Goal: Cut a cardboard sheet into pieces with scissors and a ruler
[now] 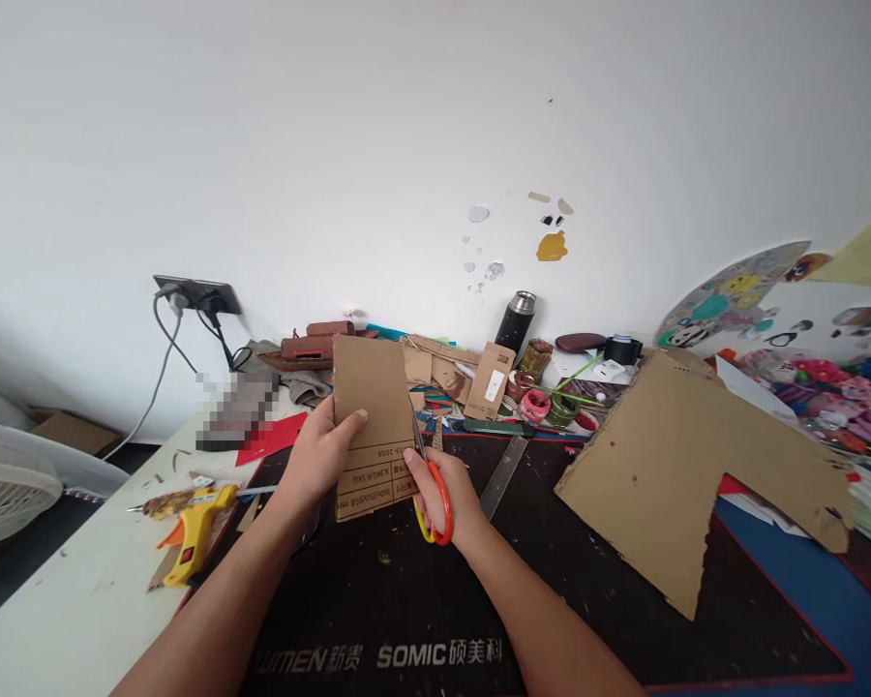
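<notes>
A rectangular piece of cardboard (374, 397) with printed text near its lower end is held up above the black mat. My left hand (323, 447) grips its left edge, the thumb lying across the face. In my right hand (451, 492) is a pair of scissors (444, 508) with red and yellow handles, my fingers through the loops. Their blades lie along the right edge of the cardboard, pointing upward; whether the blades are apart is hard to make out. A metal ruler (503, 476) lies on the mat just right of my right hand.
A large cut cardboard sheet (645, 474) lies at the right. On the left, a yellow glue gun (197, 532) rests near a red paper (272, 438). Along the wall stand a black thermos (517, 322), cardboard scraps and small jars. A white fan (4, 484) is at far left.
</notes>
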`<state>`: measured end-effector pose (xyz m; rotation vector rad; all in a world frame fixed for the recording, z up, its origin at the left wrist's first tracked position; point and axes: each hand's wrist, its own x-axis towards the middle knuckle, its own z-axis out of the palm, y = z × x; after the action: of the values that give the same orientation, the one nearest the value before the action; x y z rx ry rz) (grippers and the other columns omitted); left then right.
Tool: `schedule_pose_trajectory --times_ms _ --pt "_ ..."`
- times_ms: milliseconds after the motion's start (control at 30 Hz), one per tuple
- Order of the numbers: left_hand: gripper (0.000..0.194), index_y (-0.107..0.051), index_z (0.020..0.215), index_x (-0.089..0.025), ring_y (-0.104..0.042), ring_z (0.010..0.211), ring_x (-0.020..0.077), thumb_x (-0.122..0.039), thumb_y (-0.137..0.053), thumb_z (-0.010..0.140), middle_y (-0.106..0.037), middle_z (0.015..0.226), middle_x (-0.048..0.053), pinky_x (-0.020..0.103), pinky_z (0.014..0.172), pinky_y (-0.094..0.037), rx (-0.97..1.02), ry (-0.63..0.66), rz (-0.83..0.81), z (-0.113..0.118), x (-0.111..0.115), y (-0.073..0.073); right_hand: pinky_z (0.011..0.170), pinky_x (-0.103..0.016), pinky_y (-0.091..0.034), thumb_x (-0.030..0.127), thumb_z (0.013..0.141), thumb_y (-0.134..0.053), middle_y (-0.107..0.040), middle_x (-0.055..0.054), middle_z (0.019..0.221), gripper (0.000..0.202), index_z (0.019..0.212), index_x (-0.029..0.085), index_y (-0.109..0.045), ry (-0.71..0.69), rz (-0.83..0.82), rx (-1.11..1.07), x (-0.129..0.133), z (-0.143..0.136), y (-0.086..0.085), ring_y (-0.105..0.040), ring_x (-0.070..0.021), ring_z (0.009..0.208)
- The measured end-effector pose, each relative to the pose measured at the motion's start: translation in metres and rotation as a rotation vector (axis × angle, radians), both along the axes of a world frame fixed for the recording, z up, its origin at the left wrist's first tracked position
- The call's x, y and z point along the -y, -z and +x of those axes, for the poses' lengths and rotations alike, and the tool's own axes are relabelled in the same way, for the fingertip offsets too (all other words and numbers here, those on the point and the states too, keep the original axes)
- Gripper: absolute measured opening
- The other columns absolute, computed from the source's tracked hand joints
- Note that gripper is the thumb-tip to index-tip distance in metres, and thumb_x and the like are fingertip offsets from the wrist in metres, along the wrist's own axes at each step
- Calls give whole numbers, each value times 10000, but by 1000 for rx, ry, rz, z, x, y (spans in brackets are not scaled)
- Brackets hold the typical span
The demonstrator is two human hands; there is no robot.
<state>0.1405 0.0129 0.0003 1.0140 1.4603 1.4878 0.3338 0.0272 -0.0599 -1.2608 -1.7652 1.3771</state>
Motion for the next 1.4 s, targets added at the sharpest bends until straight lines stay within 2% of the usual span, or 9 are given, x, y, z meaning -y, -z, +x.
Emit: schedule_pose_trajectory --times_ms 100,267,400,633,900,1000,1167,1300,1400 --pt "410 -681 1097 -196 -772 1017 351 -463 -757 794 -820 1113 116 427 836 -605 15 11 -38 -1 1 -3 390 -232 -449 835 935 -521 -546 55 479 606 792 246 -501 -14 -65 -78 -2 2 0 -560 -151 372" --pt "397 -675 1059 -195 -782 907 320 -427 -786 756 -829 1015 83 380 740 -601 92 1 -71 -3 2 -7 464 -235 -549 858 878 -592 -633 22 528 650 863 209 -593 -56 -99 -123 -5 3 0 -697 -184 478" --pt "372 -677 1003 -194 -780 807 303 -383 -806 709 -823 892 62 344 640 -582 204 -23 -87 -2 2 -9 552 -291 -624 860 818 -672 -724 -29 707 702 986 179 -672 -82 -123 -205 -5 3 -3 -782 -233 626" --pt "368 -692 957 -196 -768 726 286 -369 -830 664 -813 825 49 317 559 -556 206 -32 -100 -1 4 -16 666 -367 -663 808 809 -747 -800 -96 1030 688 1122 197 -705 -161 -142 -245 -4 7 -7 -809 -267 729" --pt "404 -681 1025 -191 -792 791 309 -377 -834 701 -830 889 63 360 641 -608 229 28 -109 -2 3 -12 782 -431 -682 712 744 -874 -791 -110 1172 700 1187 196 -707 -200 -200 -359 -4 8 -10 -800 -340 993" --pt "441 -676 1068 -194 -798 839 324 -397 -841 714 -836 941 74 384 684 -623 200 52 -106 -4 5 -14 767 -423 -685 699 757 -873 -793 -95 1157 675 1188 205 -712 -201 -183 -344 -4 8 -10 -801 -334 984" --pt "465 -690 1104 -195 -800 897 341 -426 -845 731 -838 954 75 402 737 -632 94 70 -141 -11 8 -18 671 -390 -676 722 753 -859 -796 -86 1106 653 1125 202 -726 -167 -189 -256 -2 8 -13 -806 -294 807" --pt "499 -684 1152 -195 -800 893 351 -447 -829 746 -837 960 81 404 703 -628 115 107 -160 -13 9 -18 688 -376 -675 721 754 -859 -793 -80 1108 648 1139 215 -731 -167 -178 -253 -1 8 -15 -805 -293 844" --pt "500 -685 1137 -195 -795 910 358 -468 -825 742 -836 967 89 418 734 -628 51 107 -148 -12 9 -19 663 -352 -667 745 754 -845 -791 -75 1094 659 1135 219 -730 -165 -184 -240 -2 7 -12 -801 -270 793"
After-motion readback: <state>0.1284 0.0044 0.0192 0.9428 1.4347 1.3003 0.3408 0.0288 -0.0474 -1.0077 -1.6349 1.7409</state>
